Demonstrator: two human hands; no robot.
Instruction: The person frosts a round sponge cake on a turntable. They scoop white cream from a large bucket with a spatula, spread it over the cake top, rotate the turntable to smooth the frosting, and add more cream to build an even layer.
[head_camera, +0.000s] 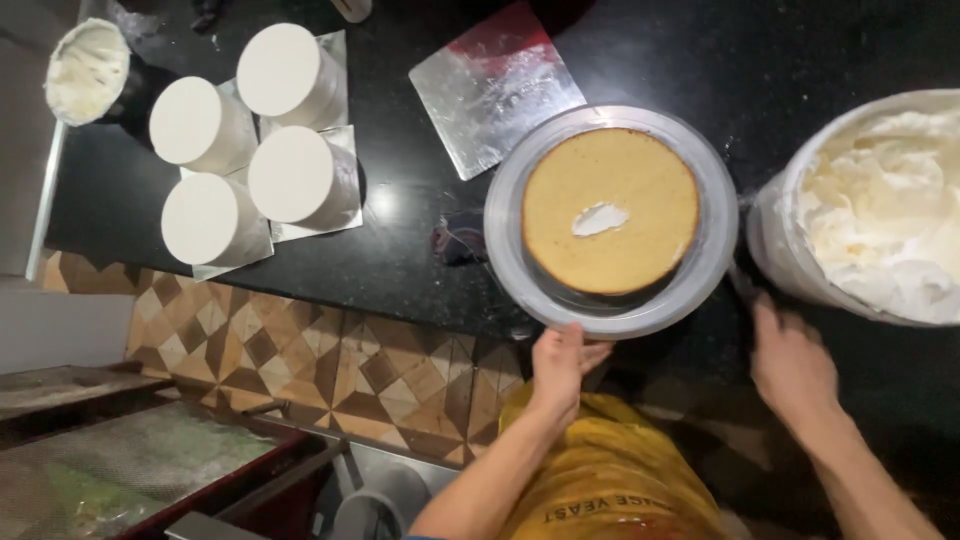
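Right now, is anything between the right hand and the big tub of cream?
Nothing visible. The right hand sits just below the cream tub, with only bare black counter between. The left hand touches the turntable rim.

Sponge (610, 210) on turntable (520, 270), tub (775, 250) right, cakes (255, 150) left.

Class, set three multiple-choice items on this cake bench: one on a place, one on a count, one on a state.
1. Where is the sponge?
A. on the turntable
B. on the floor
C. in the tub

2. How many iced cakes stand on the counter?
A. two
B. four
C. six

3. The sponge is
A. fully iced
B. bare but for one cream dab
C. sliced into wedges

Key: 1 A, the grey disc rings it, left hand at its rim. 2 B, four white cylinders. 3 B, brown top shows.
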